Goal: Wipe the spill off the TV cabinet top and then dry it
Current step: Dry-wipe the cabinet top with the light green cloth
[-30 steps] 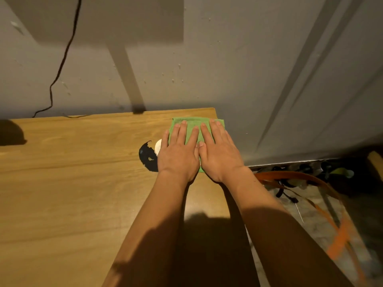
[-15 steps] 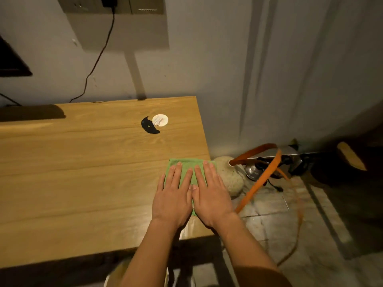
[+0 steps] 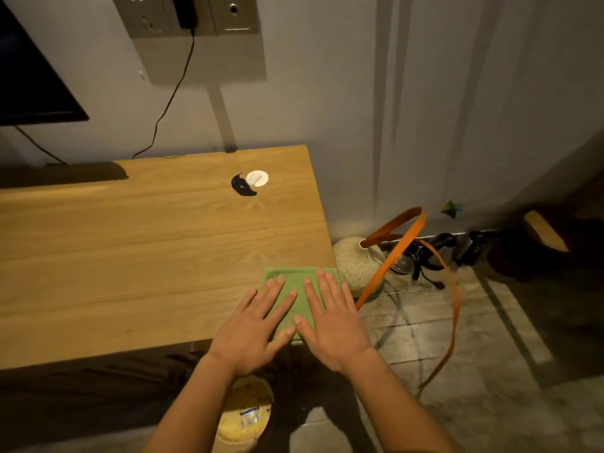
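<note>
A: Starting nearest the camera, what are the hands doing?

B: Both lie palm-down low in the centre of the frame. The left hand (image 3: pixel 253 325) and the right hand (image 3: pixel 331 322) sit side by side, fingers (image 3: pixel 322 289) spread and flat. Neither hand grips anything; they press on a folded green cloth (image 3: pixel 295 291), which sits under them.

A: And where is the cloth?

B: On the near right corner of the wooden counter (image 3: pixel 130 256), with its right side at or just over the counter's right edge and its near side close to the front edge. The palms hang partly past the front edge.

A: So which step is this?

B: I'd judge it a wiping stroke, or possibly drying; I cannot tell whether the cloth is wet. No shine or puddle shows on the wood around the hands in this dim light.

A: What lies farther off?

B: Toward the upper middle of the counter there is a black mark (image 3: pixel 242 186) touching a small white disc (image 3: pixel 257 178), well apart from the cloth. Whether the mark is the spill or something fixed there, I cannot say. Behind, a wall socket (image 3: pixel 186 14) sits at the top of the frame.

A: The next move?

B: Probably keeping both palms flat and pushing the cloth away from the corner, so it doesn't slip off the edge, then working across the unwiped wood.
</note>
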Tool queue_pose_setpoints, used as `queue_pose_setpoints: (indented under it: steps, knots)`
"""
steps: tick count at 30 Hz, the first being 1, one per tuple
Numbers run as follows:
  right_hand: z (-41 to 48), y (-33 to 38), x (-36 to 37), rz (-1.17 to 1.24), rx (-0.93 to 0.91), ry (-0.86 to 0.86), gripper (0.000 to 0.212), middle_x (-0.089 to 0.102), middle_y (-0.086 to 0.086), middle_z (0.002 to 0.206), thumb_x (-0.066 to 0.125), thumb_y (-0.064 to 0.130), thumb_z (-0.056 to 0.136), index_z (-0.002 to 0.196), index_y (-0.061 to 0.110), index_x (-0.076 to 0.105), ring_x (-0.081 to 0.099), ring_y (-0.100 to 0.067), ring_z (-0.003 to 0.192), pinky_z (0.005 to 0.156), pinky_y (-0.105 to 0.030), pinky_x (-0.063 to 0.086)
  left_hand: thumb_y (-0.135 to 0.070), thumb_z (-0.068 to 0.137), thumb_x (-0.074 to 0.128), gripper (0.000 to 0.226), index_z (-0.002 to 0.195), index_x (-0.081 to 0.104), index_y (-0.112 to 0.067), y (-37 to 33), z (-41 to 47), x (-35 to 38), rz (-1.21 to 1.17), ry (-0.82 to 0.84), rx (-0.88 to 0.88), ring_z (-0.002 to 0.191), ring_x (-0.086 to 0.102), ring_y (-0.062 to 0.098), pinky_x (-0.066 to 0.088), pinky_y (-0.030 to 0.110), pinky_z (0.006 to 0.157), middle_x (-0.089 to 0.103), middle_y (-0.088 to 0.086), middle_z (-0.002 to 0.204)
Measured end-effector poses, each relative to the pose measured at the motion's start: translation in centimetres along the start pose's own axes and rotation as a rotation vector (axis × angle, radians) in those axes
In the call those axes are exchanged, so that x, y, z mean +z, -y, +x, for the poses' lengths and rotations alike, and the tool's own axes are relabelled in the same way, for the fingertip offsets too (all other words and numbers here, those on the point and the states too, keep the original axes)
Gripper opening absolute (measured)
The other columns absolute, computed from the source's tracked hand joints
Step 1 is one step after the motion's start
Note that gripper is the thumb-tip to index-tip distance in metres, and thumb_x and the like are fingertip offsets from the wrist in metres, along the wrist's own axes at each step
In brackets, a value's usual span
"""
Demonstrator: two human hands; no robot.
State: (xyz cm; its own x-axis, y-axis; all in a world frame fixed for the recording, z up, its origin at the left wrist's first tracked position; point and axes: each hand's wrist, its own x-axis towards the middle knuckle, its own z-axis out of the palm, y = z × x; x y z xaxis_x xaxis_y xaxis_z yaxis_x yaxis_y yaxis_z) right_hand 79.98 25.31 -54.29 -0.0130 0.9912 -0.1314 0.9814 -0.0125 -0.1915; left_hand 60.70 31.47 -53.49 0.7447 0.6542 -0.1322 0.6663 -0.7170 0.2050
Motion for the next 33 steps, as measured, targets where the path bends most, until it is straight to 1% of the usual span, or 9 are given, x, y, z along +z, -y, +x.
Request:
queue_pose_setpoints:
  steps: [3,6,7,9,12,14,17,20,33]
  knots:
    - [-1.2,1.2,0.3,-0.062,-0.065,0.026,0.089,-0.023,-0.010,0.157,0.017,0.074,0.091,0.155,0.018,-0.009,-0.022,-0.028,0.147,0.119,-0.047,-0.013,-0.032,0.097,0.051,0.082,0.154,-0.008,-0.032,0.8,-2.7,-0.2,0.125,0.039,0.052,0.150,-0.009,0.021,0.002,0.044,0.122,-0.012,0.004,0.162]
    - [-2.4,3.8,0.9,-0.114,-0.079,-0.011,0.079,0.008,-0.020,0.161,0.054,0.043,0.094,0.156,0.012,0.015,0.009,-0.036,0.149,0.120,-0.046,0.002,-0.002,0.080,0.065,0.097,0.156,0.009,-0.027,0.7,-4.9,-0.5,0.148,0.004,-0.005,0.149,0.013,0.023,0.011,0.043,0.121,0.010,0.008,0.162]
    - [-2.8,4.8,0.9,-0.101,-0.066,-0.023,0.077,0.020,-0.021,0.159,0.060,0.036,0.091,0.154,0.011,0.023,0.018,-0.036,0.147,0.119,-0.046,0.009,0.000,0.082,0.062,0.093,0.156,0.011,-0.026,0.8,-5.7,-0.9,0.134,0.010,-0.021,0.149,0.014,0.021,0.008,0.040,0.121,0.012,0.007,0.163]
    - [-3.3,7.2,0.5,-0.079,-0.077,0.019,0.071,0.022,-0.021,0.159,0.055,0.028,0.094,0.154,0.012,0.021,0.016,-0.035,0.148,0.120,-0.044,0.009,-0.001,0.087,0.056,0.083,0.155,0.015,-0.025,1.2,-7.6,-2.4,0.094,0.058,-0.057,0.150,0.014,0.017,0.006,0.036,0.122,0.014,0.004,0.163]
    - [-3.8,11.5,-0.4,-0.062,-0.107,0.186,0.063,0.017,-0.019,0.161,0.044,0.023,0.099,0.155,0.015,0.016,0.012,-0.031,0.149,0.121,-0.040,0.007,-0.005,0.090,0.055,0.059,0.144,0.039,-0.022,2.1,-11.3,-5.2,0.033,0.136,-0.148,0.138,0.039,0.021,0.029,0.037,0.116,0.038,0.003,0.154]
    - [-3.8,15.2,-1.4,-0.005,-0.119,0.279,0.061,0.034,-0.015,0.154,0.050,0.024,0.096,0.151,0.022,0.025,0.031,-0.032,0.142,0.116,-0.044,0.025,-0.009,0.092,0.055,0.043,0.133,0.051,-0.021,3.4,-14.1,-7.3,0.029,0.216,-0.200,0.122,0.053,0.025,0.039,0.038,0.104,0.053,0.003,0.139]
    - [-3.7,21.3,-2.8,0.146,-0.113,0.371,0.051,0.060,-0.003,0.132,0.053,0.034,0.094,0.142,0.035,0.035,0.058,-0.027,0.117,0.096,-0.046,0.049,-0.015,0.091,0.058,0.040,0.130,0.053,-0.023,6.7,-18.8,-10.5,-0.030,0.283,-0.296,0.116,0.056,0.025,0.047,0.041,0.096,0.060,0.003,0.128]
    - [-2.5,28.1,-4.7,0.201,-0.115,0.329,0.047,0.064,0.000,0.123,0.053,0.038,0.094,0.138,0.038,0.038,0.060,-0.022,0.111,0.094,-0.043,0.050,-0.020,0.091,0.056,0.039,0.129,0.054,-0.028,11.3,-23.9,-13.8,-0.133,0.247,-0.413,0.113,0.059,0.024,0.049,0.041,0.092,0.063,0.003,0.124]
    - [4.5,58.0,-11.2,0.274,-0.302,0.208,0.060,0.060,-0.010,0.133,0.060,0.041,0.091,0.144,0.026,0.038,0.055,-0.028,0.119,0.100,-0.040,0.044,-0.010,0.089,0.060,0.045,0.132,0.055,-0.022,28.7,-43.5,-27.2,-0.301,-0.047,-0.691,0.112,0.058,0.025,0.049,0.042,0.096,0.062,0.008,0.123]
